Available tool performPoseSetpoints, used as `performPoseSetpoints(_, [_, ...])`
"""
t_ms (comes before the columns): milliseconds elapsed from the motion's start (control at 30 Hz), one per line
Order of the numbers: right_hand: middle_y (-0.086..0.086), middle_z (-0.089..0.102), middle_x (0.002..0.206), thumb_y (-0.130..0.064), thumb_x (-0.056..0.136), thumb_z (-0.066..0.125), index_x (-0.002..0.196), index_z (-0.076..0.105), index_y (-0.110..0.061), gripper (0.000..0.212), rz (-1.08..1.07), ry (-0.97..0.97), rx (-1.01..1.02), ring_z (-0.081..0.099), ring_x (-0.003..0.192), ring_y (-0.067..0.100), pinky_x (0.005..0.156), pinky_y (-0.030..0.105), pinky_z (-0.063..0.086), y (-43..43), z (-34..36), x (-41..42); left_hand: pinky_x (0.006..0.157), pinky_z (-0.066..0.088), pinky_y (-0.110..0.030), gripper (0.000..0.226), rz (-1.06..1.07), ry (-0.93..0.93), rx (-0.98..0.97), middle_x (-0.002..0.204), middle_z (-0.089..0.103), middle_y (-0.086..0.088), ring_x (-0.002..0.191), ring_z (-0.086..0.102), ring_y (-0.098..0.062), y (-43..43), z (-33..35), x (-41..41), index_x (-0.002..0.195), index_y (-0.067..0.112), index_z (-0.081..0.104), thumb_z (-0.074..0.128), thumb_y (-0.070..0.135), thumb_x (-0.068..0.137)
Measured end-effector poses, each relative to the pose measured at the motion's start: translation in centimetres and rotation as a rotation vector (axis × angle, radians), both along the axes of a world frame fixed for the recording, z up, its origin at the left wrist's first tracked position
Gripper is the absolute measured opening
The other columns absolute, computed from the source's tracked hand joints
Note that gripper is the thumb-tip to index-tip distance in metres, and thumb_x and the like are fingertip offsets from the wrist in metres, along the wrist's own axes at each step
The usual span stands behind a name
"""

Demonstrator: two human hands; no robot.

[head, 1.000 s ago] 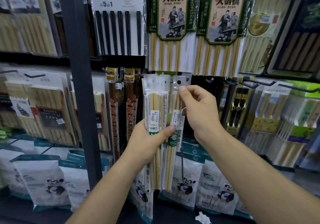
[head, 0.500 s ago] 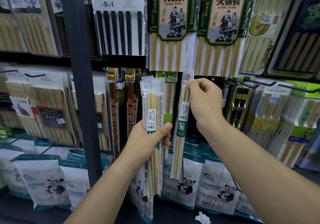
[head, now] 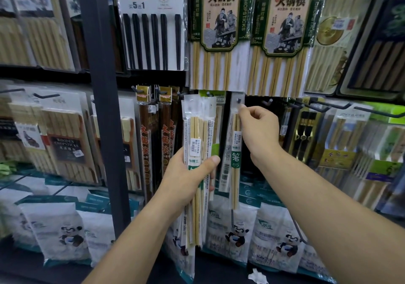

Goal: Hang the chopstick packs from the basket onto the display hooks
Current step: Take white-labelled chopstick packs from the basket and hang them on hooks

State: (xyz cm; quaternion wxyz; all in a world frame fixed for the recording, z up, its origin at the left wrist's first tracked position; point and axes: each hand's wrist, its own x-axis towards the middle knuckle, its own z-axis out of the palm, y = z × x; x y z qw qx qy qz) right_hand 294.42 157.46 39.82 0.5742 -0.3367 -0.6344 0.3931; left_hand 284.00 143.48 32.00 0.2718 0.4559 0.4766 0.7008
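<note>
1. One slim clear-plastic bamboo chopstick pack w/ green label is hanging w/ its hole seemingly over the black metal display hook; right hand is pinching its top, thumb + forefinger.
2. Left hand is gripping a bundle of similar clear packs, fingers curled round it.
3. Prob. several packs are waiting; basket isn't showing.

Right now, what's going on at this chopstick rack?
A person is stocking chopsticks in a shop. The left hand grips a bunch of bamboo chopstick packs upright. The right hand pinches the top of a single chopstick pack, whose hang hole looks threaded onto a black display hook. That pack hangs straight down, and the fingers have not let go.
</note>
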Motion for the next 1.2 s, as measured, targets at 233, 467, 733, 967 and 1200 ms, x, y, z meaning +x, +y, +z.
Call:
performPoseSetpoints(233, [-0.005, 0.063, 0.081, -0.03, 0.096, 0.065, 0.09, 0.065, -0.018, 0.014, -0.015, 0.016, 0.062, 0.057, 0.072, 0.004, 0.067, 0.02, 0.045, -2.6, -1.0, 0.8, 0.065, 0.062, -0.029, 0.026, -0.003, 0.021, -0.003, 0.103, 0.078, 0.005, 0.09, 0.075, -0.012, -0.1, 0.1, 0.1, 0.097, 0.041, 0.073, 0.087, 0.04, 0.074])
performPoseSetpoints(467, [0.002, 0.069, 0.078, -0.026, 0.096, 0.068, 0.086, 0.072, -0.019, 0.013, 0.288, -0.035, 0.193, 0.063, 0.072, 0.011, 0.069, 0.024, 0.055, -6.3, -1.1, 0.9, 0.071, 0.06, -0.028, 0.034, -0.017, 0.071, 0.032, 0.099, 0.077, -0.004, 0.085, 0.075, -0.019, 0.2, -0.1, 0.2, 0.105, 0.031, 0.071, 0.087, 0.039, 0.077])
performPoseSetpoints(733, [-0.004, 0.063, 0.074, -0.02, 0.095, 0.067, 0.083, 0.072, -0.026, 0.014, 0.228, 0.077, 0.057, 0.058, 0.071, 0.008, 0.07, 0.031, 0.053, -5.1, -0.6, 1.2, 0.083, 0.057, -0.018, 0.023, -0.064, 0.062, 0.048, 0.113, 0.078, 0.005, 0.105, 0.074, -0.013, 0.4, -0.2, 0.1, 0.107, 0.039, 0.075, 0.078, 0.023, 0.09])
performPoseSetpoints(967, [0.004, 0.054, 0.073, -0.027, 0.098, 0.064, 0.076, 0.067, -0.015, 0.026, 0.143, 0.15, 0.015, 0.05, 0.068, 0.014, 0.064, 0.028, 0.045, -3.4, 0.9, 1.5, 0.076, 0.057, -0.026, 0.018, 0.065, 0.085, -0.035, 0.082, 0.076, 0.001, 0.08, 0.073, -0.017, 0.4, -0.4, -0.9, 0.086, 0.033, 0.071, 0.078, 0.049, 0.081])
performPoseSetpoints(1200, [0.0, 0.05, 0.067, -0.025, 0.098, 0.064, 0.08, 0.063, 0.0, 0.031, 0.095, 0.154, 0.042, 0.046, 0.062, 0.007, 0.054, 0.014, 0.041, -2.3, 0.9, 0.8, 0.066, 0.059, -0.028, 0.016, -0.017, 0.061, -0.002, 0.079, 0.074, -0.003, 0.071, 0.072, -0.018, 0.5, -0.5, -0.5, 0.102, 0.018, 0.067, 0.074, 0.029, 0.093])
